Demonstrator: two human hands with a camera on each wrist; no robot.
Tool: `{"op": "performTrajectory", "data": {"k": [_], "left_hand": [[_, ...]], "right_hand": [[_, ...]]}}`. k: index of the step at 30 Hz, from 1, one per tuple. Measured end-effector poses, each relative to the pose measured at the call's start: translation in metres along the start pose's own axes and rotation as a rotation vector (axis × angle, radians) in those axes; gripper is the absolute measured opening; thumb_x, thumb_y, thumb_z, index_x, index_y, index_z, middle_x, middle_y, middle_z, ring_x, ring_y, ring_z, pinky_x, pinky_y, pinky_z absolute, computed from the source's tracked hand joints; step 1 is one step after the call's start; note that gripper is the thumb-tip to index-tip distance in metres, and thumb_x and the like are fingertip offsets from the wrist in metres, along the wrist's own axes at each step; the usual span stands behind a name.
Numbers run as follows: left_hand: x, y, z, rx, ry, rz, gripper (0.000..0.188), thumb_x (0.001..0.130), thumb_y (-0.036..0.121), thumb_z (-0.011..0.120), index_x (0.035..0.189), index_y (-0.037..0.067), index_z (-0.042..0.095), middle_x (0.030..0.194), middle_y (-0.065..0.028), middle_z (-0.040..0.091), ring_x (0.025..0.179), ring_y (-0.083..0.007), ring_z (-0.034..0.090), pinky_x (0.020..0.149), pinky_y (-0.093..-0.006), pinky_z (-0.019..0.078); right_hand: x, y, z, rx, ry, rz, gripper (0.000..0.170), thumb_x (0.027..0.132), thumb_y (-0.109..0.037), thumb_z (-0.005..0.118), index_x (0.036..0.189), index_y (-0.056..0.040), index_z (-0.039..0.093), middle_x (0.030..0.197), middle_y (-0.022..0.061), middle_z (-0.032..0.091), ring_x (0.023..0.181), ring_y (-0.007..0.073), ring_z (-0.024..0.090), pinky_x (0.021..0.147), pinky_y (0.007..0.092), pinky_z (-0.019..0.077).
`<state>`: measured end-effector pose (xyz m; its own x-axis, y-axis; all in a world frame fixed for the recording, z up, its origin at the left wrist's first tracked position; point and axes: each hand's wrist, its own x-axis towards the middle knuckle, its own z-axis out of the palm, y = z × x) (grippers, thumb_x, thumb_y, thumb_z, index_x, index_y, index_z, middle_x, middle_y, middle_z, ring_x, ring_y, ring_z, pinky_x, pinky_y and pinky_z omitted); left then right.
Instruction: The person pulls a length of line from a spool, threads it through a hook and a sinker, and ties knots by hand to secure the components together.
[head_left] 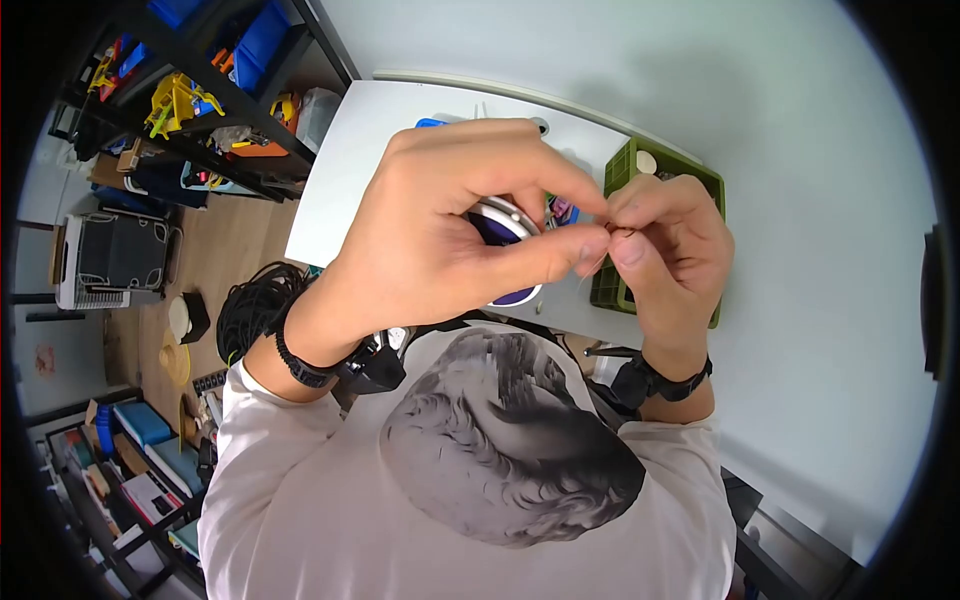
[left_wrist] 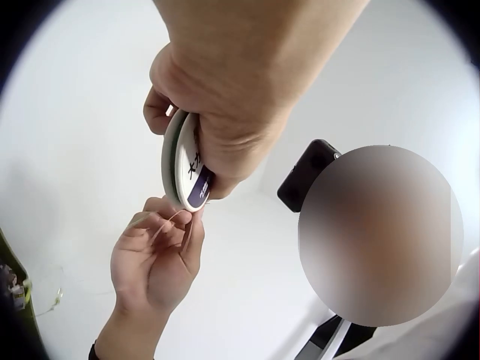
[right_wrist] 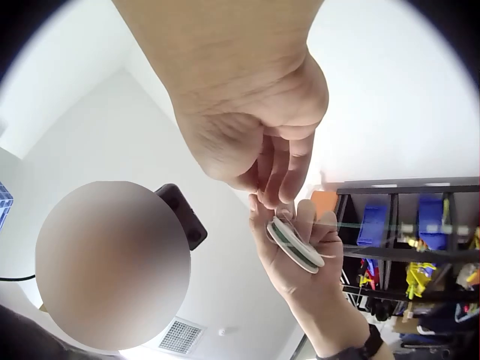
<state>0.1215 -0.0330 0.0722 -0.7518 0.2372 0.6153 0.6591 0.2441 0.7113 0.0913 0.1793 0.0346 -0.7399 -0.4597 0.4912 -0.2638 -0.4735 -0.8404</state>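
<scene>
A flat round spool [left_wrist: 187, 161], white with a purple label and dark green at its rim groove, sits in my left hand [head_left: 430, 220]. The fingers of that hand curl round the spool, while its thumb and forefinger come together at their tips. My right hand [head_left: 680, 235] pinches a thin line [head_left: 628, 233] right beside those tips, its other fingers curled in. Loops of thin line show over the right palm in the left wrist view. In the right wrist view, the spool's edge rests against the left palm. Both hands are raised above the white table [head_left: 335, 190].
A green crate [head_left: 714, 190] with things in it stands on the table's right side, by the wall. Black shelves [head_left: 130, 60] with blue bins and yellow tools rise at the left. Black cable [head_left: 255, 310] lies coiled near the left wrist.
</scene>
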Motion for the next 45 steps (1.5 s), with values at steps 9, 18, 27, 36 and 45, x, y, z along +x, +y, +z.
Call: {"op": "performTrajectory", "data": {"k": [9,18,27,36,45], "left_hand": [[-0.003,-0.016,0.029,-0.052,0.011,-0.079,0.007,0.083,0.003,0.08,0.089,0.001,0.078,0.072,-0.0026,0.067,0.063,-0.007,0.058,0.058,-0.0224,0.0408],[-0.01,-0.047,0.044,-0.022,0.026,-0.18,0.006,0.085,0.001,0.079,0.091,0.001,0.076,0.076,-0.0018,0.066,0.065,-0.0067,0.057,0.059,-0.023,0.0415],[-0.075,-0.13,0.077,-0.12,0.005,-0.491,0.007,0.088,0.001,0.079,0.092,-0.001,0.074,0.081,-0.0038,0.068,0.072,-0.0083,0.063,0.067,-0.0242,0.05],[-0.117,-0.19,0.05,-0.114,0.072,-0.647,0.009,0.093,0.007,0.076,0.098,-0.001,0.074,0.085,-0.0029,0.071,0.075,-0.0062,0.064,0.071,-0.023,0.0506],[-0.157,-0.251,0.015,-0.132,0.024,-0.659,0.01,0.092,0.007,0.077,0.099,0.0,0.074,0.087,-0.0017,0.07,0.077,-0.0059,0.064,0.074,-0.0225,0.0514]], "right_hand": [[-0.018,0.009,-0.015,-0.1,0.052,-0.091,0.016,0.096,0.009,0.062,0.112,0.0067,0.06,0.099,0.0162,0.071,0.086,0.0218,0.074,0.08,0.0331,0.0622],[-0.03,0.04,-0.034,-0.143,0.224,-0.115,0.014,0.099,0.004,0.064,0.113,0.0045,0.06,0.098,0.0146,0.072,0.08,0.0171,0.069,0.075,0.0314,0.0582],[-0.11,0.125,-0.086,-0.06,0.585,0.365,0.011,0.103,-0.009,0.064,0.109,0.0006,0.063,0.093,0.0103,0.072,0.08,0.0159,0.07,0.069,0.0301,0.0582],[-0.198,0.194,-0.108,0.188,1.291,0.483,0.014,0.105,-0.018,0.064,0.114,-0.0086,0.059,0.112,0.0095,0.073,0.097,0.0193,0.072,0.08,0.0349,0.0599],[-0.236,0.223,-0.091,-0.169,1.531,0.412,0.02,0.106,-0.018,0.062,0.118,-0.0053,0.053,0.1,0.0108,0.07,0.087,0.0219,0.071,0.076,0.0364,0.0597]]}}
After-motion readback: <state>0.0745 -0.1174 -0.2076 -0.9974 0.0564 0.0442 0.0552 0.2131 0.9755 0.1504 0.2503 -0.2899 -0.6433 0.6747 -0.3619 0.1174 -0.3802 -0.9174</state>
